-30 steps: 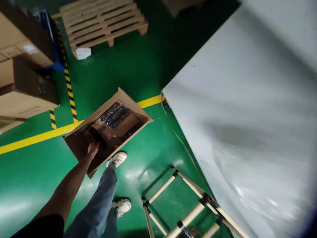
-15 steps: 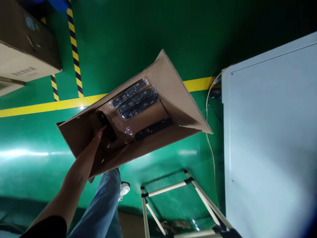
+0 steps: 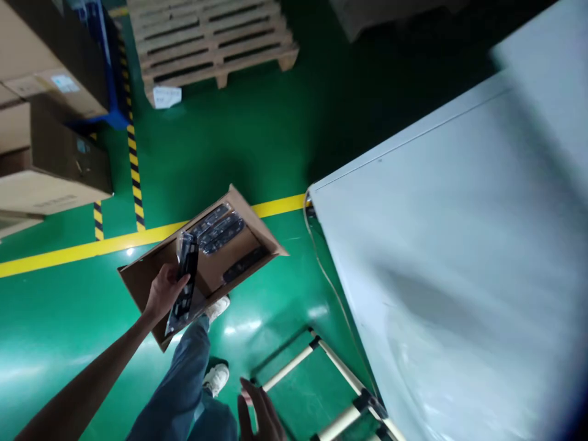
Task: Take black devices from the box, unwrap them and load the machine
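Note:
My left hand [image 3: 164, 290] is closed on a long black plastic part in a clear bag [image 3: 187, 275], holding it tilted over the left end of an open cardboard box [image 3: 151, 263]. Inside the box lie several similar bagged black parts [image 3: 218, 229] side by side, and a single black part [image 3: 245, 264] rests along the near wall. At the bottom of the view my right hand [image 3: 261, 410] shows with fingers apart and nothing in it, close to the pale tube frame [image 3: 287, 370].
A large light-grey surface [image 3: 436, 245] fills the right side, with a cable [image 3: 326, 275] running along its edge. Cardboard boxes [image 3: 68, 165] stand at the left beside a blue bin [image 3: 113, 73]. Farther off lies a wooden pallet [image 3: 215, 37]. Yellow tape [image 3: 105, 245] crosses the green floor.
My left hand has lifted a bagged black part from inside the box. My right hand has come into view at the bottom. The view has risen and shifted, showing the pallet.

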`<state>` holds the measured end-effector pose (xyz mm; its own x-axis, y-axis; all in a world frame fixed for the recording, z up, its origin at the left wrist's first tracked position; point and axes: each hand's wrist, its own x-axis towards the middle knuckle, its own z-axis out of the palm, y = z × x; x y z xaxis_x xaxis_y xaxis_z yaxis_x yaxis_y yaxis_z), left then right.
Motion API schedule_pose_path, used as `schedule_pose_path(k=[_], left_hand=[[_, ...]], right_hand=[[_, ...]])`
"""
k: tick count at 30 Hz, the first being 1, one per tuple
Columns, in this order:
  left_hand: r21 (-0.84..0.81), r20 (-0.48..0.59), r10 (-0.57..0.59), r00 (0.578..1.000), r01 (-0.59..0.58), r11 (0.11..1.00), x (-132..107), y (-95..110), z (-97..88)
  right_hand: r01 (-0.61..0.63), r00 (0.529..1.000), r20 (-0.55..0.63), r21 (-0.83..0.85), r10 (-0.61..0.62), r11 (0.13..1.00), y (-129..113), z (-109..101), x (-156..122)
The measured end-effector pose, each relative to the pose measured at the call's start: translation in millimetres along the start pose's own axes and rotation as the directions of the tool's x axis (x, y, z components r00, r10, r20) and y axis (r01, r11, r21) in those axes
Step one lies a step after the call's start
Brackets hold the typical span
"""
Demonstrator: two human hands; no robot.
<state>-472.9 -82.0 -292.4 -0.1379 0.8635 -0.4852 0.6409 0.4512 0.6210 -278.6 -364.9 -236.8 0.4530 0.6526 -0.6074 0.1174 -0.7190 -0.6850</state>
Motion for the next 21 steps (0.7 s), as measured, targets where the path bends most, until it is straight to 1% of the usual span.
schedule_pose_path(k=[2,3,4,5,6,8,9,10,12,14,15,16,17,19,20,21], left_hand=[[0.006,0.106,0.123,0.987,-0.124,0.992,-39,48,-14.0],[0.010,0.181,0.186,0.966,-0.191,0.982,-60,70,-19.1],[0.027,0.275,0.251,0.928,-0.268,0.963,-81,88,-22.7],[0.037,0.390,0.297,0.872,-0.337,0.941,-101,104,-24.8],[0.045,0.489,0.323,0.810,-0.393,0.919,-121,117,-25.2],[0.046,0.671,0.350,0.654,-0.507,0.861,-152,137,-20.3],[0.053,0.706,0.375,0.600,-0.574,0.817,-164,146,-14.8],[0.050,0.714,0.419,0.561,-0.637,0.769,-175,155,-7.5],[0.005,0.756,0.496,0.427,-0.762,0.648,-198,180,10.1],[-0.048,0.794,0.545,0.270,-0.865,0.499,-226,211,28.4],[-0.067,0.805,0.560,0.196,-0.908,0.415,-243,229,36.9],[-0.082,0.805,0.578,0.131,-0.941,0.328,-262,248,44.8],[-0.104,0.794,0.605,0.063,-0.966,0.237,-282,266,52.2],[-0.170,0.752,0.654,-0.085,-0.983,0.067,-322,303,65.7],[-0.208,0.724,0.672,-0.154,-0.978,0.000,-340,320,72.0],[-0.245,0.699,0.683,-0.211,-0.968,-0.049,-356,336,78.1]], right_hand=[[0.075,0.996,0.050,0.092,-0.080,0.993,-35,-2,8],[0.092,0.995,0.030,0.157,-0.098,0.983,-52,-5,9],[0.105,0.994,-0.021,0.237,-0.103,0.966,-68,-8,8],[0.123,0.992,-0.075,0.330,-0.103,0.936,-82,-12,7],[0.151,0.987,-0.120,0.430,-0.109,0.890,-93,-17,4],[0.219,0.974,-0.180,0.618,-0.136,0.755,-105,-31,-2],[0.248,0.968,-0.203,0.691,-0.147,0.679,-107,-41,-5],[0.270,0.962,-0.229,0.747,-0.146,0.608,-106,-52,-9],[0.309,0.949,-0.300,0.814,-0.100,0.492,-100,-78,-21],[0.344,0.931,-0.365,0.844,-0.031,0.411,-89,-110,-38],[0.351,0.927,-0.375,0.852,-0.014,0.388,-84,-128,-48],[0.360,0.921,-0.388,0.853,-0.001,0.378,-79,-146,-57],[0.371,0.913,-0.408,0.846,0.017,0.383,-73,-164,-66],[0.391,0.881,-0.467,0.810,0.076,0.437,-63,-202,-80],[0.400,0.855,-0.506,0.784,0.115,0.475,-57,-220,-86],[0.406,0.824,-0.546,0.757,0.154,0.512,-52,-236,-91]])
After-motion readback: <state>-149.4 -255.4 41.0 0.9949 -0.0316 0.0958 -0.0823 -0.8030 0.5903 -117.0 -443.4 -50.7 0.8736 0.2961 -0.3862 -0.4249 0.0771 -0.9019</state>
